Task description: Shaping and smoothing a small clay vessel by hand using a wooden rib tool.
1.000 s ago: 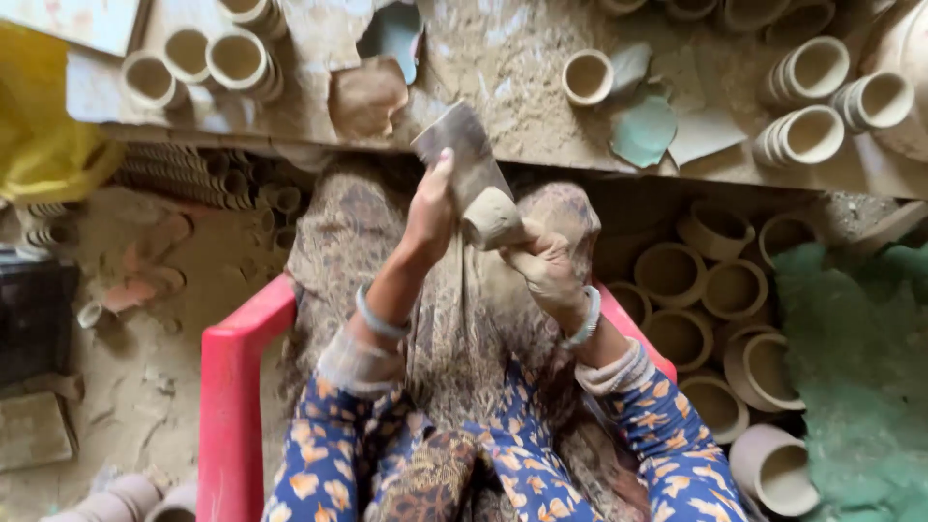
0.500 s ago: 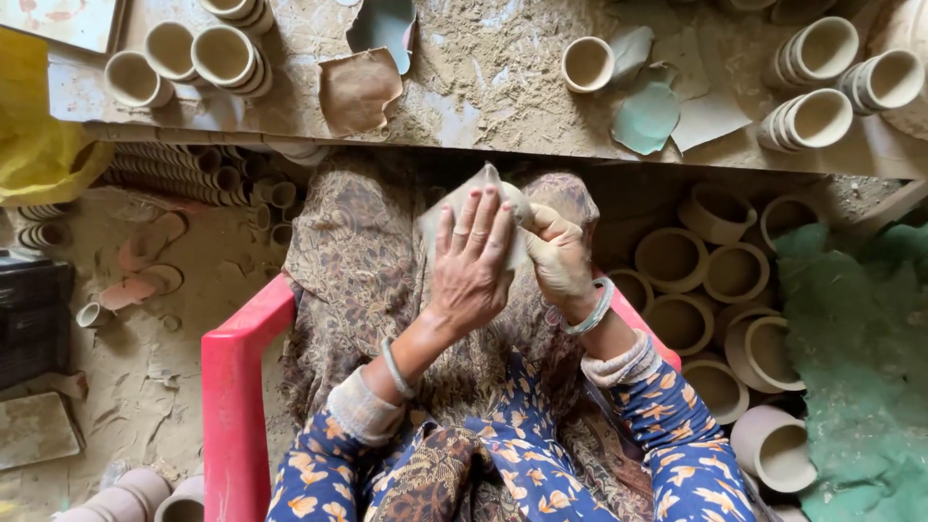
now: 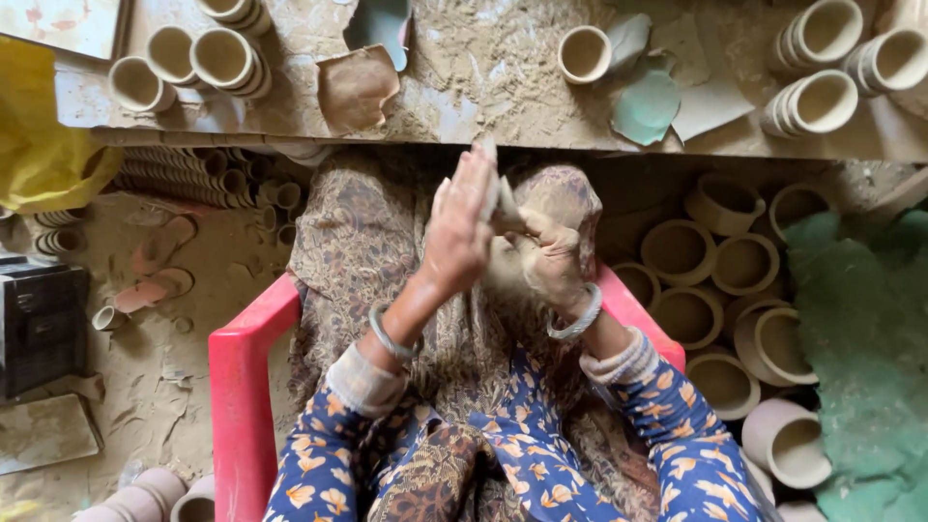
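**Clay piece pressed between two hands above the lap**

Dust-caked and gritty, the long wooden desk is seen across the top, strewn with stacked unglazed clay cups, a single beige cup and torn scraps of brown and green abrasive sheet. More round clay pots are heaped on the sandy floor at the right, beside a red plastic chair. A small grey-beige clay piece, matte and powdery, is held above the patterned cloth on the lap. The left hand is raised edge-on, fingers straight and flat against the piece. The right hand, dust-coated, is curled with its fingers clenched around the piece from below. Metal bangles are worn on both wrists.
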